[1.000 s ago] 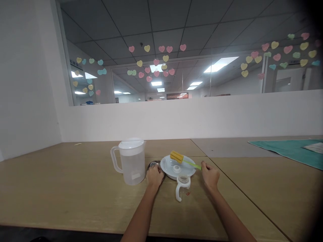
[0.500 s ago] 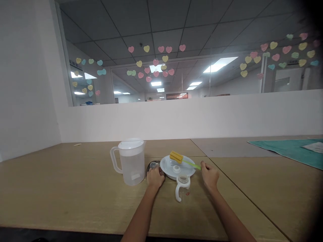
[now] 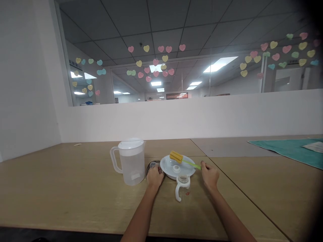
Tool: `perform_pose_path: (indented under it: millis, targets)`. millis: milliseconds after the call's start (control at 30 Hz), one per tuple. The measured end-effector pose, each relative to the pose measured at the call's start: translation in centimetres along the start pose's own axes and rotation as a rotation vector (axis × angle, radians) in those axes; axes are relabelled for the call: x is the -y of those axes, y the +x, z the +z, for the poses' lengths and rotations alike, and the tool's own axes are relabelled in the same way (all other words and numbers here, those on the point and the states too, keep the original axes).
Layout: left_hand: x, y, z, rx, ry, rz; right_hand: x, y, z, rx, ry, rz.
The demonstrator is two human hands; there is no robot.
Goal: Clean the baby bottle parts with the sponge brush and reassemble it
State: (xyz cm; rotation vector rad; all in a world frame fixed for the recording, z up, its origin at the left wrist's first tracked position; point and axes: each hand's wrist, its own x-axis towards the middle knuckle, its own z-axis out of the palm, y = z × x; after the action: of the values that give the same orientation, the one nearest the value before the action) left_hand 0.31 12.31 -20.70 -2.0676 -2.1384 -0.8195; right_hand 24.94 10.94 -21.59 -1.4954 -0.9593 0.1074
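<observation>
My right hand (image 3: 210,175) is closed around the green handle of a bottle brush (image 3: 176,157) with a yellow sponge head. That head rests over the far rim of a white bowl (image 3: 165,167), which has a small white ring (image 3: 176,169) inside. To the left, my left hand (image 3: 154,176) reaches into a dark round dish (image 3: 148,177) with its fingers curled down. A clear round piece (image 3: 152,164) shows just beyond them; whatever the fingertips grip is hidden. In front of the bowl stands a clear glass jar (image 3: 185,191) with a white collar and handle.
A translucent plastic pitcher (image 3: 132,168) with a white lid stands left of the dark dish. On the far right lies a teal cloth (image 3: 285,151) with a white item (image 3: 314,147) on it. A white wall (image 3: 151,122) closes off the table's back edge.
My left hand has shifted very slightly over the dark dish, and less of the clear piece shows. My right hand and the brush are in the same place.
</observation>
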Motion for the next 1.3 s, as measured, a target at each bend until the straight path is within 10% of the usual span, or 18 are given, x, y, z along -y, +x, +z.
perform_pose_path:
  millis: [1300]
  targets:
    - [0.57,0.28,-0.59,0.061,0.062,-0.051,0.41,-0.09,-0.19,-0.003,-0.023,0.002]
